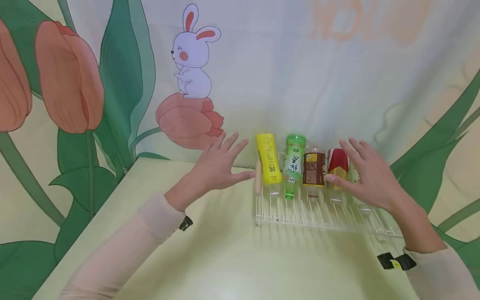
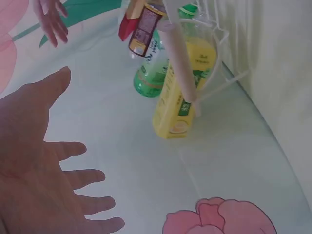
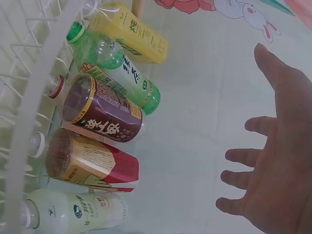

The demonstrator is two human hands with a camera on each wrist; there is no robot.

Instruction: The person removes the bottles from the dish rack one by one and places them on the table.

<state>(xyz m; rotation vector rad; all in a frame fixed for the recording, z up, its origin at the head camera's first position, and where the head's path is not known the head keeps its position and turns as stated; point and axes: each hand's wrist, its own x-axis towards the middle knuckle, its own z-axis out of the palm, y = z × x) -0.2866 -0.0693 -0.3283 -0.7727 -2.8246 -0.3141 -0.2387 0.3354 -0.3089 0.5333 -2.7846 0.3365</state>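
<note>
My left hand (image 1: 215,166) hovers with fingers spread and straight, left of a white wire rack (image 1: 300,223), its thumb near the rack's pale wooden handle (image 1: 258,177). My right hand (image 1: 376,179) is raised over the rack's right part, fingers apart, with nothing in it. Several drink bottles lie in the rack, caps toward the front: a yellow bottle (image 1: 268,158), a green tea bottle (image 1: 294,156), a brown-labelled bottle (image 1: 314,168) and a red-and-gold bottle (image 1: 337,166). A pale whitish bottle (image 3: 73,212) lies beside them, mostly hidden behind my right hand in the head view.
The rack stands on a pale green table (image 1: 225,262) near its back edge. Behind it hangs a cloth backdrop (image 1: 281,75) printed with tulips and a rabbit. A second wooden handle does not show in the head view.
</note>
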